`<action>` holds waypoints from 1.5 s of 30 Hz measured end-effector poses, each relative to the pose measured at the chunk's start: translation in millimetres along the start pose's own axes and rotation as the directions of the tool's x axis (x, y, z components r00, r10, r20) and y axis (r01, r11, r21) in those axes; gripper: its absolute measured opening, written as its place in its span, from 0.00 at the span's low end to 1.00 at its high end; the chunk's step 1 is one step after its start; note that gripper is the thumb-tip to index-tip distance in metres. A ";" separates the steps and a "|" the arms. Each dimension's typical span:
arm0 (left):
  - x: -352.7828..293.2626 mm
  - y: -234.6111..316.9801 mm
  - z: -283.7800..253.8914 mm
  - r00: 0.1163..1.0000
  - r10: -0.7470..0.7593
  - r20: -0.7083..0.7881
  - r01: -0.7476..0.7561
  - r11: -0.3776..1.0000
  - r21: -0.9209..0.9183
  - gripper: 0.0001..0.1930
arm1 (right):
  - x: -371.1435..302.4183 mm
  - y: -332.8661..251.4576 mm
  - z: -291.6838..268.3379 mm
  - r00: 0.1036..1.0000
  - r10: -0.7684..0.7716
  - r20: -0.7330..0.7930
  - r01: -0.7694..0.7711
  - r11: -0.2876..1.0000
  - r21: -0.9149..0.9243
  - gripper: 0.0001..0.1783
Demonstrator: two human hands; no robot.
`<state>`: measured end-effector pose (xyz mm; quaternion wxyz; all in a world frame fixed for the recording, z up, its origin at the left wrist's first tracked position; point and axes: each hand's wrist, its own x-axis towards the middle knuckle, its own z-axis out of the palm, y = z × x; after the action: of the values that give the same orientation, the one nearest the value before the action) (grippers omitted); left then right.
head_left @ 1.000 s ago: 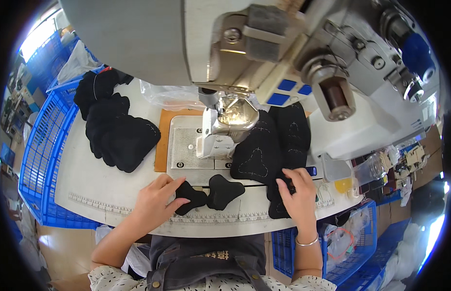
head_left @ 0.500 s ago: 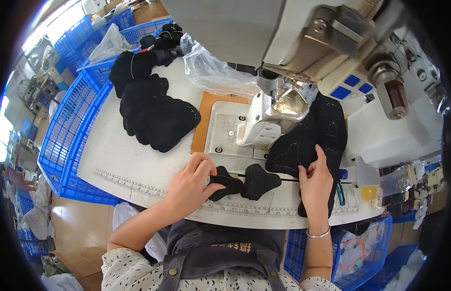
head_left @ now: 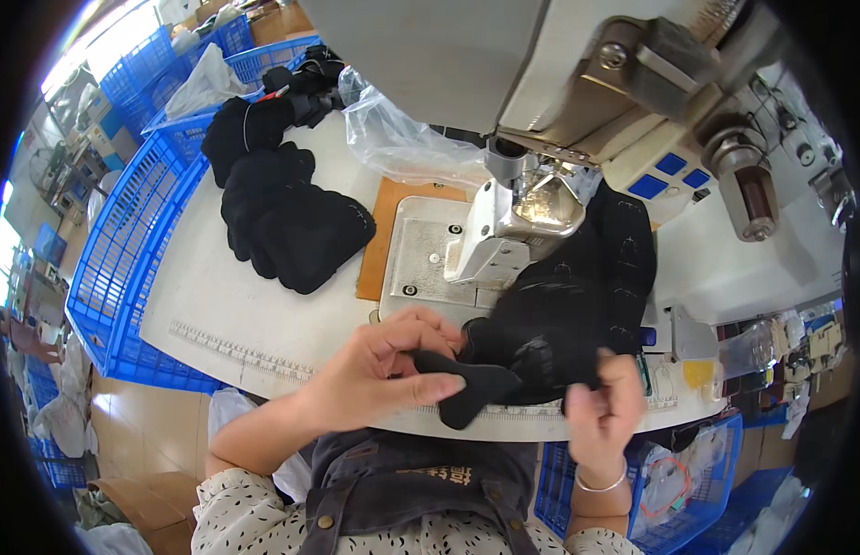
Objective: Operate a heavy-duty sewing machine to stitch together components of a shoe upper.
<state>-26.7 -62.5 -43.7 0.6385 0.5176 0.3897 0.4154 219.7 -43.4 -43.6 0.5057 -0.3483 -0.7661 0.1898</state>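
My left hand [head_left: 379, 370] pinches a small black fabric piece [head_left: 478, 384] between thumb and fingers, above the front of the table. My right hand [head_left: 606, 412], smeared by motion, has its fingers closed on the near edge of a larger black fabric piece [head_left: 546, 324] with white stitched marks. That piece stretches from beside the machine's presser area toward me, partly behind the small one. More black marked fabric [head_left: 629, 250] lies to the right of the sewing machine head [head_left: 499, 236], close to its base.
A pile of black fabric pieces [head_left: 296, 227] lies on the white table [head_left: 194, 287] at the left. Clear plastic [head_left: 402, 134] sits behind the metal plate [head_left: 416, 264]. Blue baskets [head_left: 125, 250] stand at the left, another blue basket [head_left: 717, 472] below the right edge.
My right hand has pulled the larger black fabric toward me. My left hand has lifted the small piece and moved right, the piece now in front of the large one.
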 end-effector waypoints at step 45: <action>-0.4 16.0 40.5 1.000 0.020 -0.001 -0.019 0.923 -0.384 0.41 | -8.5 -21.9 20.0 0.996 0.084 0.016 -0.083 0.909 0.409 0.07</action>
<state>8.7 -74.6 -21.5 0.7239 0.3871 0.2945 0.4892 196.2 -63.4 -43.3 0.5598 -0.2673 -0.6931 0.3671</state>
